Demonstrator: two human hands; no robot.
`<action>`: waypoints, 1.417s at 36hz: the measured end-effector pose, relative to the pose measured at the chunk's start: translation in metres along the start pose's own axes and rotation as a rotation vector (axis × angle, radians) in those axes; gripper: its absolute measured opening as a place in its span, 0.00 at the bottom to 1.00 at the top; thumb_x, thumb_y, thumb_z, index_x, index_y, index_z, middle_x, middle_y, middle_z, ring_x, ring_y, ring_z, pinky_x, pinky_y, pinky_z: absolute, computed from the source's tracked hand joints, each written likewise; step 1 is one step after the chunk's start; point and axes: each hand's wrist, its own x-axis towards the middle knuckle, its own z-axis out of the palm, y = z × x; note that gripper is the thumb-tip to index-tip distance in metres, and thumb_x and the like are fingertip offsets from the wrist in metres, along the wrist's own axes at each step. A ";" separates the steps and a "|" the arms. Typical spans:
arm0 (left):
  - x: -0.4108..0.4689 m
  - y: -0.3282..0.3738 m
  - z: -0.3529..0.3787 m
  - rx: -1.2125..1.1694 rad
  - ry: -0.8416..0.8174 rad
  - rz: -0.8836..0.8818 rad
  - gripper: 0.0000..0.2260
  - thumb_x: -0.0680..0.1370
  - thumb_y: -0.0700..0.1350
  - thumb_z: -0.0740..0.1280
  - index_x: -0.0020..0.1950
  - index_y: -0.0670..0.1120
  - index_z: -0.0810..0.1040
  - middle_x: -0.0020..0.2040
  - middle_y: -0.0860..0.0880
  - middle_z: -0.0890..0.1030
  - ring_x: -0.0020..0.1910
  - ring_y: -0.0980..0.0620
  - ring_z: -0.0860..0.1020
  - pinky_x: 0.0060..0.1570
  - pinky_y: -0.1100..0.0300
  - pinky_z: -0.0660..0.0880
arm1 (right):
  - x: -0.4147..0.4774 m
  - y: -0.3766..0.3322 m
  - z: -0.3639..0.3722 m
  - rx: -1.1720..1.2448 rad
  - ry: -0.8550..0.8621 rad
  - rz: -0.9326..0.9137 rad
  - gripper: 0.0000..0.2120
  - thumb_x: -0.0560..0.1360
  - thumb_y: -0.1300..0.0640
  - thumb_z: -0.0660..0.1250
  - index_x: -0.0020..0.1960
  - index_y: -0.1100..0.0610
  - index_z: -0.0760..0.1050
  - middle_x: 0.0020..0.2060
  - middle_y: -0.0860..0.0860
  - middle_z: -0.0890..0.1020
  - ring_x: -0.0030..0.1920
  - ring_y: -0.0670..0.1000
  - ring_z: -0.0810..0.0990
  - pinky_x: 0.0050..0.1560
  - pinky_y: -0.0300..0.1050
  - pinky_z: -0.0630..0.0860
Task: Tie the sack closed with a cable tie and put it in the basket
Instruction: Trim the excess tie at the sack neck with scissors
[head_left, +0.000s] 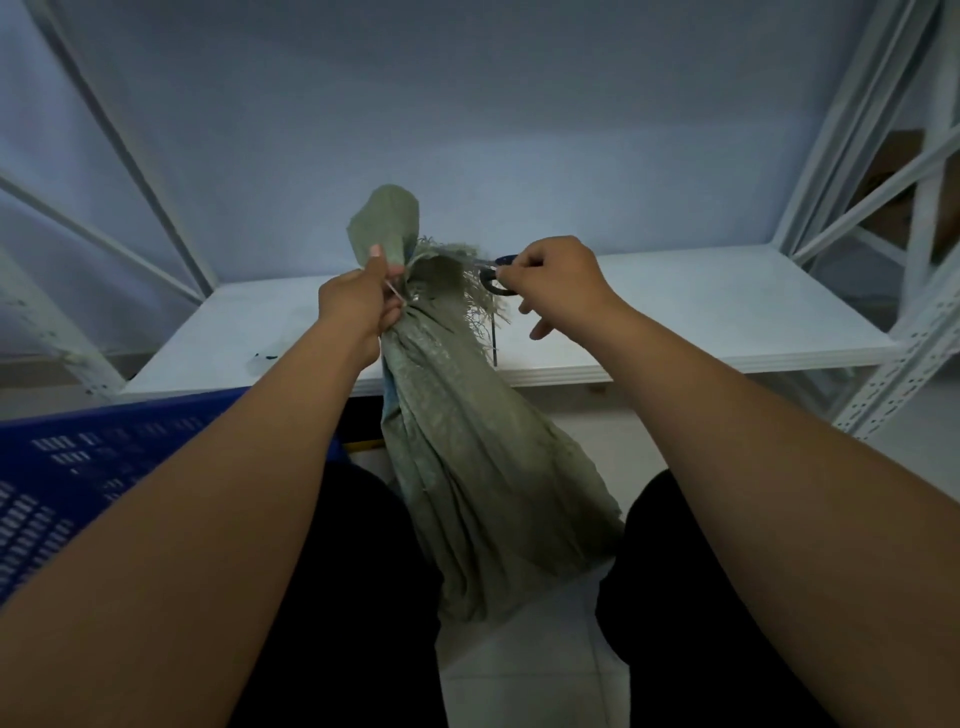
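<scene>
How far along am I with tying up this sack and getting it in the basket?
Done: the sack neck is gathered, with a pale cable tie at it. In hand: the left hand pinches the neck and the right hand holds scissors, probably to trim the tail. Left: putting it in the blue basket.

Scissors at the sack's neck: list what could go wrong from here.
1. The scissors in the right hand point into the frayed fringe of the sack; they might cut weave instead of the cable tie.
2. The left hand pinches right beside the tie, so its fingers sit near the blades.
3. The sack hangs unsupported; a loosened grip could drop it.
</scene>
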 end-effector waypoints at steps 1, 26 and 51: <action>0.000 0.000 0.000 -0.012 -0.016 -0.009 0.18 0.81 0.58 0.63 0.44 0.46 0.84 0.44 0.47 0.82 0.47 0.50 0.80 0.57 0.54 0.81 | -0.001 0.001 -0.002 0.018 -0.038 0.009 0.09 0.74 0.59 0.71 0.47 0.66 0.80 0.45 0.63 0.81 0.43 0.60 0.83 0.26 0.48 0.81; -0.017 0.006 0.010 -0.114 -0.202 -0.053 0.19 0.82 0.57 0.61 0.57 0.44 0.83 0.55 0.46 0.83 0.58 0.50 0.81 0.62 0.55 0.78 | 0.000 0.007 0.020 -0.579 -0.115 -0.154 0.15 0.70 0.47 0.74 0.44 0.56 0.74 0.53 0.53 0.82 0.33 0.51 0.76 0.39 0.49 0.81; -0.053 0.023 0.023 -0.105 -0.177 -0.061 0.19 0.83 0.54 0.61 0.62 0.43 0.81 0.51 0.50 0.73 0.40 0.54 0.74 0.62 0.49 0.78 | -0.011 0.002 0.033 -0.746 -0.055 -0.171 0.21 0.71 0.40 0.70 0.55 0.54 0.79 0.51 0.53 0.81 0.46 0.55 0.79 0.42 0.44 0.72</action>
